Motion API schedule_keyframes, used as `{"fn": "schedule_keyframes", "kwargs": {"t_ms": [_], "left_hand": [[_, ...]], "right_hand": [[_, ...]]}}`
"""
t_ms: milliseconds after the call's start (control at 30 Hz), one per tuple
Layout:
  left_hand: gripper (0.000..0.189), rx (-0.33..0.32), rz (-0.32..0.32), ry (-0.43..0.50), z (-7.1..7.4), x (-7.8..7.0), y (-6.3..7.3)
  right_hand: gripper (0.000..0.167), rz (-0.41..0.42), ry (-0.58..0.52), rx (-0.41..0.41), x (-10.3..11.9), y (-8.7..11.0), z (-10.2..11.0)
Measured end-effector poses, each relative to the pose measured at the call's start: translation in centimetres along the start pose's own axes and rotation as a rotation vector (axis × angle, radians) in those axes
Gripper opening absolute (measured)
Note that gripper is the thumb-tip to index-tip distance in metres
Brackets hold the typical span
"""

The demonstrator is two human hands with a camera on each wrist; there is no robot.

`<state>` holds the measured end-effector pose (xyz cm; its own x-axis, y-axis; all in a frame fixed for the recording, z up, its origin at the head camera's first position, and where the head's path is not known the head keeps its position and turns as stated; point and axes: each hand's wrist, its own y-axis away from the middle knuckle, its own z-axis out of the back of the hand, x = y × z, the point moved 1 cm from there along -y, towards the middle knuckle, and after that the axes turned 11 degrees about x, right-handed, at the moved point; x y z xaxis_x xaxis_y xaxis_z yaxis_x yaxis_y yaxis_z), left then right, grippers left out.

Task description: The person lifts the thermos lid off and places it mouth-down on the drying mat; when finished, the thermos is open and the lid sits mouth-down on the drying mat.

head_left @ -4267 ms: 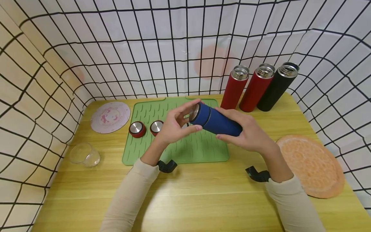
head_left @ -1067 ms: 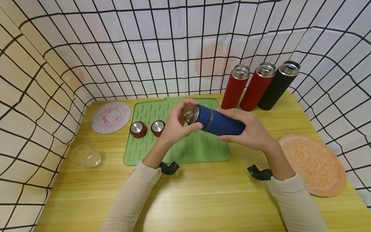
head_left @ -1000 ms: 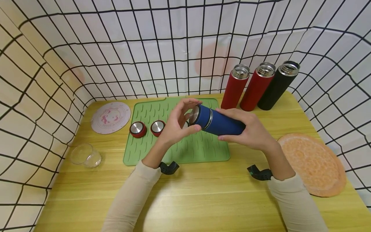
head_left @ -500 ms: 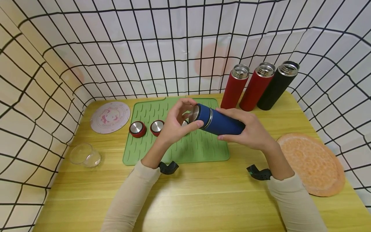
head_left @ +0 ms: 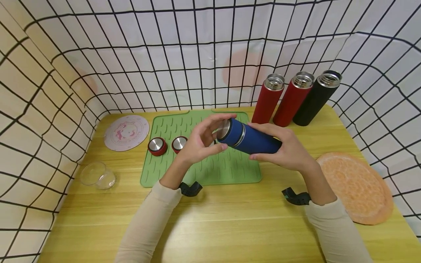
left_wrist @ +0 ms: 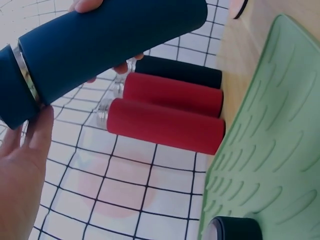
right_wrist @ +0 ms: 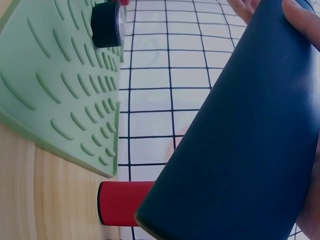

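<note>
A blue thermos flask [head_left: 261, 141] is held tilted above the green mat, its lid end up and to the left. My right hand [head_left: 285, 147] grips the body near its base. My left hand [head_left: 199, 143] holds the blue lid [head_left: 231, 132], with its steel top, between thumb and fingers. A silver strip of the neck [left_wrist: 25, 75] shows between lid and body in the left wrist view. Two red lids [head_left: 157, 146] with steel tops sit on the mat; a dark lid [left_wrist: 237, 229] stands there too, mostly hidden behind my left hand in the head view.
Two lidless red flasks [head_left: 268, 100] and a lidless black flask [head_left: 317, 98] stand at the back right. The green mat [head_left: 230, 175] lies mid-table. A round pink mat [head_left: 126, 132] and a glass [head_left: 98, 176] are left; an orange round mat [head_left: 355, 188] lies right. Wire grid surrounds the table.
The dark seam between lid and body has become a silver strip of neck. My left fingers have shifted around the lid. Flask and hands have moved slightly right.
</note>
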<state>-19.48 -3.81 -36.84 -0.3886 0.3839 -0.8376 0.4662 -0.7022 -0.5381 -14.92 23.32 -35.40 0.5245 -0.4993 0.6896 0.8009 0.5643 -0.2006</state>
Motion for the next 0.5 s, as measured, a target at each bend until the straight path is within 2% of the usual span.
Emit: {"fn": "schedule_keyframes", "kwargs": {"t_ms": [300, 500], "left_hand": [[0.063, -0.153, 0.103, -0.021, -0.11, 0.25, 0.17], [0.06, -0.223, 0.181, -0.076, -0.22, 0.08, 0.23]], "right_hand": [[0.083, -0.048, 0.009, -0.003, -0.06, -0.16, -0.28], [0.087, -0.092, 0.033, -0.003, -0.25, -0.38, -0.38]]}}
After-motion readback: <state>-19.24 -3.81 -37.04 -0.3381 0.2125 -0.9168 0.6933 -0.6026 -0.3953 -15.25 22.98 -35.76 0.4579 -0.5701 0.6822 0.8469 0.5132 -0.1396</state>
